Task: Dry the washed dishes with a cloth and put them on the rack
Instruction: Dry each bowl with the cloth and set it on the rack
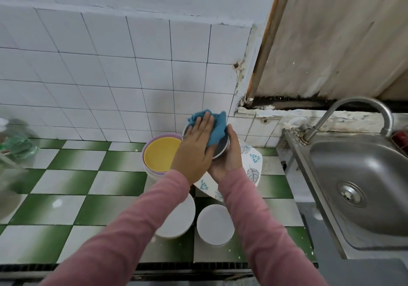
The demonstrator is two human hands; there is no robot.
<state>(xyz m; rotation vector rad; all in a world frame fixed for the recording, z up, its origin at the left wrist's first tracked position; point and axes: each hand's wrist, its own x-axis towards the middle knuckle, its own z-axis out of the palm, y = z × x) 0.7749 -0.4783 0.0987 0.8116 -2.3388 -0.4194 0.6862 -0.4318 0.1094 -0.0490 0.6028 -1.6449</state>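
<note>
Blue cloth [217, 131] under flat left hand [196, 146], on bowl [221, 147]

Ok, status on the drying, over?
Left grip flat, pressing blue cloth into grey bowl. Right grip cups the bowl from below. Rack not in view; stacked plates and white bowls on the counter, nothing blocking.
</note>
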